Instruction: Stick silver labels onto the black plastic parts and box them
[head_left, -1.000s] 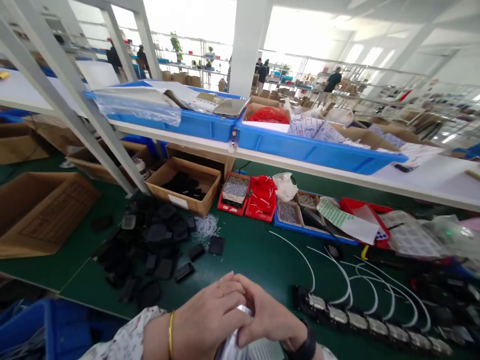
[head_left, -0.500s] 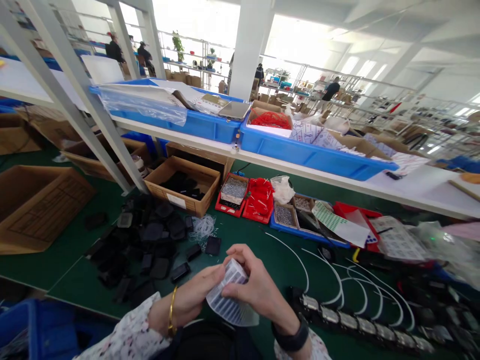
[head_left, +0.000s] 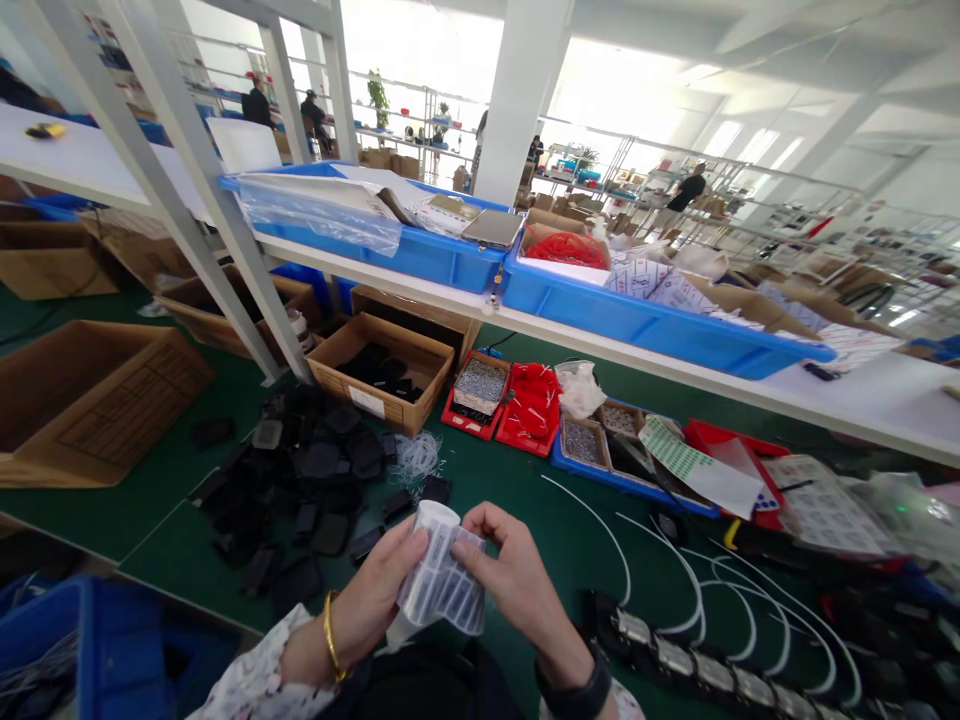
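A roll of labels [head_left: 435, 575] hangs partly unrolled between my two hands, low in the middle of the view. My left hand [head_left: 382, 575] wraps round the rolled part, its thumb lying on the front. At the strip's upper right edge, my right hand [head_left: 506, 570] pinches the loose length between thumb and fingers. Rows of small printed labels show on the strip, too small to read. Just left of my hands lies a heap of black plastic parts [head_left: 322, 480] on the green worktop [head_left: 495, 480].
Cardboard boxes [head_left: 382, 365] and red trays [head_left: 529, 405] stand behind my hands, beneath a shelf with blue bins [head_left: 652, 315]. White cables [head_left: 600, 525] curve from a row of metal-faced devices [head_left: 675, 655] at right. A blue crate [head_left: 112, 650] sits lower left. Several people are far back.
The roll has turned to show its end upward, and the strip now hangs between my hands. My right hand has shifted from the roll's side to the strip's edge. The view has swung slightly left.
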